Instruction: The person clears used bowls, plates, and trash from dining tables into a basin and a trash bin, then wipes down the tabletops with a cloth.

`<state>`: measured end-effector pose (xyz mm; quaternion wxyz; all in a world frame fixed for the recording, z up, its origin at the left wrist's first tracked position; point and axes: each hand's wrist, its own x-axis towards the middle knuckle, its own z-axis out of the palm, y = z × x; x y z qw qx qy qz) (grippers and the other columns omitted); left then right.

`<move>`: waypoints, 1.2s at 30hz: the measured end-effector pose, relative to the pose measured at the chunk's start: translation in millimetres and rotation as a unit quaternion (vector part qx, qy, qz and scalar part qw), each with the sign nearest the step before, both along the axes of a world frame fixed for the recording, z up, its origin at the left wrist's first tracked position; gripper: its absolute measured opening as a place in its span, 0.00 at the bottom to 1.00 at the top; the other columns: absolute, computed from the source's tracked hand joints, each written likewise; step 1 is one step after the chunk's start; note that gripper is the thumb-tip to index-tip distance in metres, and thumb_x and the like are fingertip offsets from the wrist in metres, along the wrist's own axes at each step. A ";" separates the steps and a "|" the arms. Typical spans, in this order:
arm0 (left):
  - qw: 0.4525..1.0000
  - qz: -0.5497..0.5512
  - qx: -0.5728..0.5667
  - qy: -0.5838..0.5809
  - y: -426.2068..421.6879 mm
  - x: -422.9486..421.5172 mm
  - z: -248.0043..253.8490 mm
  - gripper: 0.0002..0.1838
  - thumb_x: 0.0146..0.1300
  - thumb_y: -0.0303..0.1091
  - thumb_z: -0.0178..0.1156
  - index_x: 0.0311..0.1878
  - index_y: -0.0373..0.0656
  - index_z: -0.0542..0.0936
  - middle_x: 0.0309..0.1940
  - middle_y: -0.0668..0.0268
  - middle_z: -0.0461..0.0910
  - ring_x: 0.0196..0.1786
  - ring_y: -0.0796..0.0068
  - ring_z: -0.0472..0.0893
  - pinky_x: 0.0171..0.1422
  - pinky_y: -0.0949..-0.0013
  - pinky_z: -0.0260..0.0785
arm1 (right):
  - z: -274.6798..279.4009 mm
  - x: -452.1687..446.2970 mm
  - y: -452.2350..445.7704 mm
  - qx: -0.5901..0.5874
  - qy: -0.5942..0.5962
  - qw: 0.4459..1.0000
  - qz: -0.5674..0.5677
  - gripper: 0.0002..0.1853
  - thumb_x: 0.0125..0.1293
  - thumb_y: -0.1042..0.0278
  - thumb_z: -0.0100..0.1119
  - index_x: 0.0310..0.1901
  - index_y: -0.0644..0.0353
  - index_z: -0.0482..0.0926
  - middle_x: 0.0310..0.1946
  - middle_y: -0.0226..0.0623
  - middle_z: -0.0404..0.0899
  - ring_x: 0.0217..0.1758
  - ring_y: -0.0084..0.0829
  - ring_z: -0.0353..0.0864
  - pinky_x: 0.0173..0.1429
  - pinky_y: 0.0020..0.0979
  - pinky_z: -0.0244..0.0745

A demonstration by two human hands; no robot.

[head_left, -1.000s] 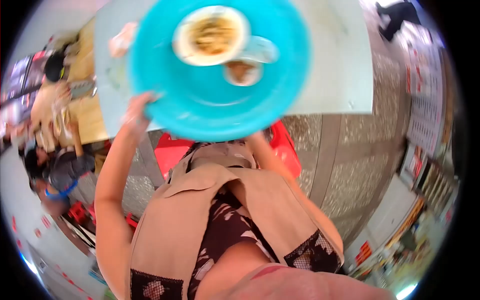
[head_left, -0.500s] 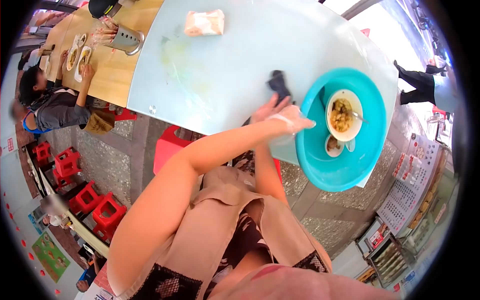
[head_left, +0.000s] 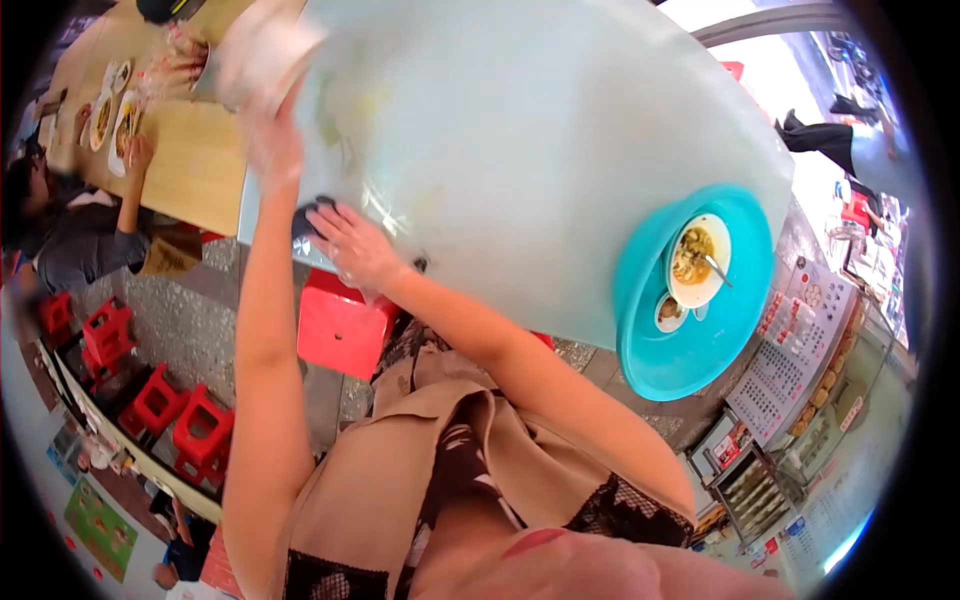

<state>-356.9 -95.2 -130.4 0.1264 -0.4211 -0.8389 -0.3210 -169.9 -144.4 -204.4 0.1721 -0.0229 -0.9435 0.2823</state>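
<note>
My left hand (head_left: 272, 150), in what looks like a thin clear glove, is raised at the table's far left, closed on a motion-blurred white and tan tissue packet (head_left: 265, 55). My right hand (head_left: 350, 245) presses a dark cloth (head_left: 306, 220) against the left front edge of the pale glass table (head_left: 520, 140). Its fingers lie over the cloth. On the table's right side a turquoise basin (head_left: 650, 350) holds a white bowl (head_left: 727, 240) with food scraps and a spoon (head_left: 718, 270). A small dish (head_left: 662, 325) lies beside the bowl.
Yellowish wet smears (head_left: 350, 120) mark the glass. A wooden table (head_left: 205, 160) adjoins on the left, where a person (head_left: 85, 240) sits by plates. A red stool (head_left: 345, 325) stands under the front edge. Several red stools line the left wall.
My left hand has moved from the basin's rim to the far left and taken hold of the tissue packet. My right hand has carried the cloth leftward along the table.
</note>
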 end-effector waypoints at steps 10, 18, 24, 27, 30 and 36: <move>0.928 0.249 0.154 -0.231 -192.3 -17.7 -152.1 0.15 0.65 0.26 0.51 0.53 0.31 0.72 0.49 0.55 0.75 0.50 0.65 0.74 0.56 0.70 0.68 | -31.4 170.7 415.1 0.108 -0.178 0.483 -0.851 0.22 0.62 0.55 0.47 0.56 0.53 0.70 0.50 0.44 0.72 0.60 0.41 0.66 0.63 0.45 0.59; 0.918 0.314 0.029 -0.241 -199.0 -6.6 -147.7 0.17 0.68 0.27 0.46 0.59 0.31 0.66 0.57 0.53 0.69 0.56 0.62 0.70 0.62 0.65 0.63 | -42.0 -166.2 379.3 0.315 -0.025 0.886 -0.339 0.07 0.60 0.68 0.46 0.33 0.57 0.76 0.34 0.40 0.77 0.41 0.36 0.75 0.45 0.37 0.71; 0.928 0.307 -0.035 -0.208 -198.0 -0.7 -141.2 0.16 0.69 0.28 0.46 0.56 0.30 0.69 0.54 0.51 0.71 0.54 0.60 0.71 0.60 0.62 0.63 | -29.0 -193.0 296.1 0.108 0.040 0.971 -0.209 0.19 0.60 0.69 0.45 0.52 0.62 0.72 0.55 0.46 0.70 0.62 0.41 0.66 0.67 0.40 0.59; 0.926 0.304 -0.023 -0.224 -193.9 -1.2 -137.6 0.17 0.70 0.31 0.44 0.56 0.30 0.68 0.55 0.49 0.70 0.56 0.55 0.71 0.62 0.58 0.61 | -49.9 -74.5 420.8 0.268 -0.036 0.854 -0.444 0.16 0.58 0.68 0.48 0.47 0.60 0.75 0.50 0.47 0.73 0.59 0.43 0.68 0.66 0.39 0.59; 0.916 0.313 0.032 -0.249 -182.3 4.4 -126.3 0.18 0.70 0.32 0.44 0.56 0.30 0.68 0.55 0.47 0.71 0.56 0.54 0.71 0.61 0.56 0.62 | -31.7 110.4 505.7 0.173 -0.205 0.726 -0.633 0.17 0.63 0.64 0.44 0.48 0.63 0.76 0.47 0.49 0.75 0.52 0.48 0.73 0.53 0.45 0.69; 0.900 0.357 0.011 -0.252 -182.7 3.2 -127.4 0.17 0.70 0.32 0.46 0.55 0.30 0.70 0.53 0.48 0.72 0.53 0.56 0.73 0.57 0.61 0.66 | -63.8 67.0 565.1 0.326 -0.308 0.726 -0.521 0.14 0.61 0.64 0.44 0.40 0.59 0.78 0.38 0.39 0.78 0.45 0.39 0.75 0.48 0.37 0.70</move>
